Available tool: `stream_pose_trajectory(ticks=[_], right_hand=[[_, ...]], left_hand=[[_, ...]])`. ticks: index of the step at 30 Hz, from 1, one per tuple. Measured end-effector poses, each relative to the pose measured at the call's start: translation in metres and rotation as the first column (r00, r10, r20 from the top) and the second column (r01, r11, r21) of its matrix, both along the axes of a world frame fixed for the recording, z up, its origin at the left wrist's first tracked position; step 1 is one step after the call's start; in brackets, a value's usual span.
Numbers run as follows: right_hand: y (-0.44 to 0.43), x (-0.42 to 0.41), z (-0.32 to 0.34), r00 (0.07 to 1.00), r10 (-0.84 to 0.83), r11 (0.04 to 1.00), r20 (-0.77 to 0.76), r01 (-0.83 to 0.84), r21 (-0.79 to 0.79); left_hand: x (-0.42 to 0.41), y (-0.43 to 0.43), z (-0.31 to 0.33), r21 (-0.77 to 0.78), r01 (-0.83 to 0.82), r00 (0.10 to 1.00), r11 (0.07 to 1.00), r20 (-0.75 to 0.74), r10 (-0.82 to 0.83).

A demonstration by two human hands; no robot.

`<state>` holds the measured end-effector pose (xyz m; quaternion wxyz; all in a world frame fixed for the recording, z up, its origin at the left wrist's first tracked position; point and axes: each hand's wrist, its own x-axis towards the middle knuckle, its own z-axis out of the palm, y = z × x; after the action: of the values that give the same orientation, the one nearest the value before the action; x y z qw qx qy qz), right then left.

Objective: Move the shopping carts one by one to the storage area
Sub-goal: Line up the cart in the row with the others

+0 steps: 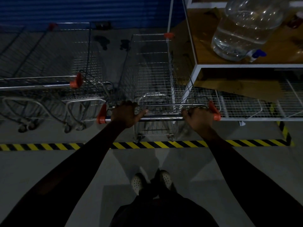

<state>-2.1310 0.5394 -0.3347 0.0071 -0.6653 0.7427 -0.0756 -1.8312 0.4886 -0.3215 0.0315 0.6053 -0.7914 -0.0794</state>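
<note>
- The shopping cart (150, 71) is plain silver wire mesh, with orange plastic caps at its front corner and at both ends of its handle bar (161, 118).
- It stands on the grey floor (49, 164) just beyond a yellow-and-black striped tape (164, 144). Its rear wheels are close to the stripe and its nose points at a blue shutter (82, 10).
- The left hand (127, 113) grips the left part of the handle bar, fingers curled over the top and thumb stretched along the bar towards the middle.
- The right hand (199, 117) is wrapped round the bar at its right end, just beside the orange cap.
- Both arms reach forward to the bar, which is at the near end of the cart.
- To the left are parked carts (49, 82) of the same wire and orange look, side by side with this one.
- Close on the right is a white-framed shelf (246, 66). A clear water jug (246, 30) with a blue tap lies tilted on its wooden board.
- White perforated shoes (137, 182) stand on the near side of the stripe.
</note>
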Motion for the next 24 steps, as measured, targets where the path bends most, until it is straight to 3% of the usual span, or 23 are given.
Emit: stream_pose_trajectory(ticks=[5, 11, 15, 20, 24], right_hand=[[-0.002, 0.000, 0.005, 1.000, -0.014, 0.997, 0.021, 0.012, 0.077], [-0.004, -0.002, 0.011, 0.990, -0.016, 0.998, 0.138, 0.007, 0.063], [-0.013, -0.001, 0.012, 0.971, -0.041, 0.997, 0.236, 0.023, 0.076], [-0.024, 0.012, 0.021, 0.851, -0.051, 0.999, 0.522, 0.050, 0.016], [-0.037, 0.045, 0.041, 0.798, 0.042, 0.999, 0.601, -0.025, -0.037]], left_hand=[[-0.001, 0.000, 0.003, 0.034, 0.001, 1.000, 0.999, -0.008, -0.001], [-0.002, 0.000, 0.005, 0.058, 0.005, 0.997, 0.998, -0.071, -0.001], [0.003, -0.001, 0.007, 0.109, 0.004, 0.983, 0.994, -0.186, 0.016], [0.009, -0.003, 0.026, 0.080, 0.010, 0.964, 0.997, -0.266, 0.012], [0.031, -0.009, 0.046, -0.006, -0.042, 0.960, 0.999, -0.278, 0.039]])
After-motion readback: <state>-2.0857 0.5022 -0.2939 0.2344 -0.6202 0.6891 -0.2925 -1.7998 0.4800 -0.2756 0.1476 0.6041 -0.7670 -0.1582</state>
